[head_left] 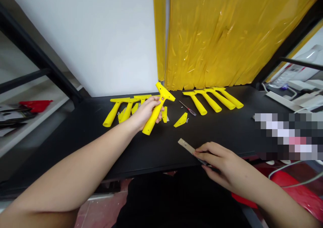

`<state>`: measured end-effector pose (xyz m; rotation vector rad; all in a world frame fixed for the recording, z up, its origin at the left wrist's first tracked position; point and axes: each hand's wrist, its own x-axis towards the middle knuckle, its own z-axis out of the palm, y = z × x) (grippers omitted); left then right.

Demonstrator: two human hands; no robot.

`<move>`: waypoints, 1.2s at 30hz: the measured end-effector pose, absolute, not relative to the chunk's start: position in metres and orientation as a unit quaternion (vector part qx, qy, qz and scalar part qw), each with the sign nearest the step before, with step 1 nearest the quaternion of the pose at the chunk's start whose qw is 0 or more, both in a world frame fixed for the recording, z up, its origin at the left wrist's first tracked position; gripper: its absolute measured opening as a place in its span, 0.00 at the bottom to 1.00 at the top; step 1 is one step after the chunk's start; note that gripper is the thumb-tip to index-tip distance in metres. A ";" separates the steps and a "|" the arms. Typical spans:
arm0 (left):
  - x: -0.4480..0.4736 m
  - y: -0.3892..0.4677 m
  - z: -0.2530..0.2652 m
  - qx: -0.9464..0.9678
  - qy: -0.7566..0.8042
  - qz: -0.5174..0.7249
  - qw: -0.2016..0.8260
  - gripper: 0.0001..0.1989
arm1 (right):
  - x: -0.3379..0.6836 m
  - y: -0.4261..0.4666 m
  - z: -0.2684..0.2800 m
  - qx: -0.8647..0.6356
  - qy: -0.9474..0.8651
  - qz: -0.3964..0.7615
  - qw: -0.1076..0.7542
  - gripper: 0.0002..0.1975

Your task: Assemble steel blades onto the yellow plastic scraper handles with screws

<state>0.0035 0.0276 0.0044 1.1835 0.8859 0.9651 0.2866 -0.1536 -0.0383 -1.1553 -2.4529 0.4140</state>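
My left hand (145, 112) is wrapped round a yellow scraper handle (154, 117), its wide T-shaped head tilted up and away from me. Near the table's front edge, my right hand (220, 160) pinches a flat, greyish-tan strip like a blade (186, 145), held by its near end. Between the hands lie a loose yellow wing-shaped plate (180, 120) with small screws beside it and a thin screwdriver (189, 110). Another yellow plate (164, 115) lies just behind my left hand. More scraper handles (112, 114) lie to the left, partly hidden by that hand.
Several yellow scraper handles (211, 102) lie in a row at the back right of the black table (222, 127). A white panel (113, 39) and yellow plastic sheeting (214, 36) stand behind. Black frame posts flank both sides. Red items (36, 106) rest on the left shelf.
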 end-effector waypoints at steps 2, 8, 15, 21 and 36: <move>0.003 0.028 0.005 0.517 0.386 0.425 0.635 0.04 | 0.285 -0.155 -0.038 -0.409 -0.875 0.140 0.217 0.20; 0.002 0.028 0.004 0.518 0.385 0.418 0.640 0.05 | 0.285 -0.143 -0.042 -0.450 -0.831 0.069 0.319 0.07; 0.001 0.027 0.001 0.529 0.392 0.369 0.656 0.05 | 0.302 -0.072 -0.021 -0.502 -0.726 0.307 0.355 0.08; -0.001 0.024 0.003 0.554 0.382 0.322 0.666 0.07 | 0.295 0.017 0.024 -0.448 -0.568 0.493 0.483 0.20; 0.003 0.019 -0.002 0.599 0.360 0.276 0.659 0.12 | 0.253 0.037 -0.004 -0.423 -0.627 0.522 0.393 0.14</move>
